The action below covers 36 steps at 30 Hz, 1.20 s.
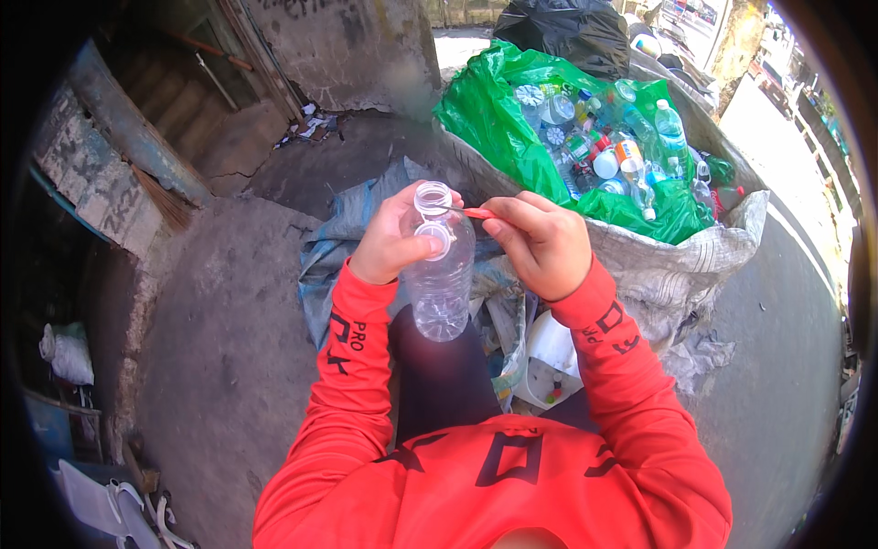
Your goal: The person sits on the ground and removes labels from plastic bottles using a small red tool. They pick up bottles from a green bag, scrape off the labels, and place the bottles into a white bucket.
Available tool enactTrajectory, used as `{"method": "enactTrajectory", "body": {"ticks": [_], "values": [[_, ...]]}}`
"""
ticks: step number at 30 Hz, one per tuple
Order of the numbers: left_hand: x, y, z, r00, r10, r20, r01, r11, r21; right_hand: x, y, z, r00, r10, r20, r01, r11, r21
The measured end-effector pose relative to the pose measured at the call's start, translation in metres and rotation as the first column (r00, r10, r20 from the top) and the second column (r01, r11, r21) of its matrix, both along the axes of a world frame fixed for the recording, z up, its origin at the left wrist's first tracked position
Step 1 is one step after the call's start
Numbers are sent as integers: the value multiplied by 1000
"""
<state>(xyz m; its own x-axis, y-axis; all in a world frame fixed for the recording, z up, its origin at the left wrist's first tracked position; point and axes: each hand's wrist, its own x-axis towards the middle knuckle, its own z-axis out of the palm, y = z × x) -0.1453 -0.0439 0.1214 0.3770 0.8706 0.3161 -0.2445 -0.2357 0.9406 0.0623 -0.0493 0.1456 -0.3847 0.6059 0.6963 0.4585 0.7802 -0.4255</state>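
My left hand grips a clear, uncapped plastic bottle by its upper part, mouth pointing up. A white cap or ring sits against the bottle under my left thumb. My right hand pinches a small orange-handled blade tool, its thin tip reaching the bottle's neck. Both arms wear red long sleeves. The bottle hangs over my lap.
A big grey woven sack lined with green plastic holds several plastic bottles just beyond my hands. A black bag lies behind it. Blue-grey sacking and a white container lie on the concrete ground.
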Motion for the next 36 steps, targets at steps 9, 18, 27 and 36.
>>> {"method": "enactTrajectory", "body": {"ticks": [9,18,27,36], "values": [[11,2,5,998,12,-62,-12,1000,-6,7,-8,41,914,-182,362,97,965,243],[21,8,4,992,63,-107,-62,998,11,7,5,39,993,46,110,-17,969,-245],[21,25,1,989,-31,-145,30,1000,-3,7,28,5,875,144,-463,-458,557,-693],[15,13,16,954,-57,-295,61,998,5,88,46,-83,994,29,-102,-84,809,-582]]}}
